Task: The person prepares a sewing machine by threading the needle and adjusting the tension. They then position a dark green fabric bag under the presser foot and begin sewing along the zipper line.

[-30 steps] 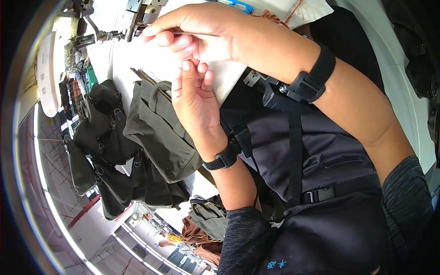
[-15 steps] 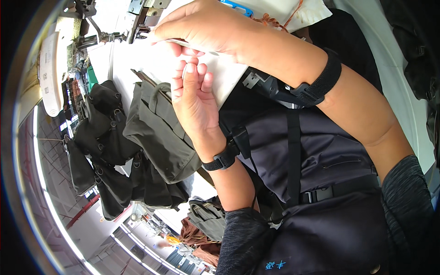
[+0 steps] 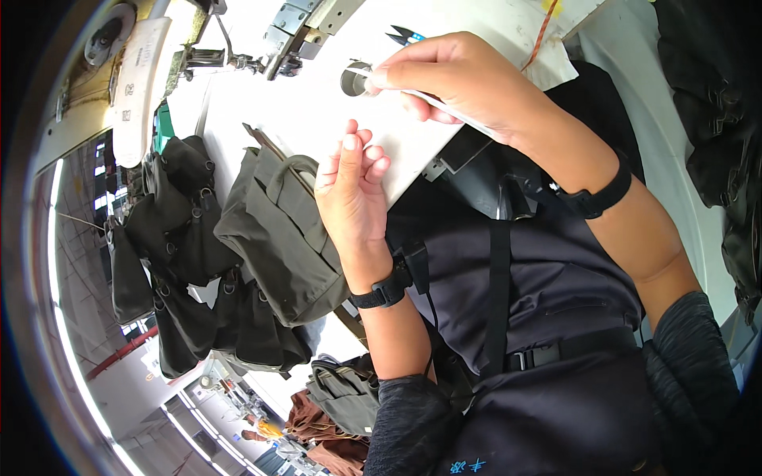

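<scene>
My right hand (image 3: 452,75) is closed on slim, pale metal tweezers (image 3: 460,117), which run back under the palm toward the wrist. Their front end is over a round, metal-lined opening (image 3: 355,79) in the white table (image 3: 294,115). Lower and to the left, my left hand (image 3: 353,186) is raised with its fingers curled and the thumb against the index finger. Whatever it may pinch is too fine to see. Beyond both hands sits the metal head of a sewing machine (image 3: 290,40). Snips with dark blades (image 3: 406,35) lie partly behind my right hand.
Left of my left hand, a dark olive bag (image 3: 278,230) hangs at the table edge. Several black bag pieces with metal rings (image 3: 186,238) hang farther left. An orange-brown cord (image 3: 541,32) lies at the table's far right. Grey bags (image 3: 345,393) and brown cloth (image 3: 313,420) are lower down.
My right hand has drawn back to the right from the machine head with the tweezers, uncovering the round opening. My left hand has shifted slightly right and down, still curled.
</scene>
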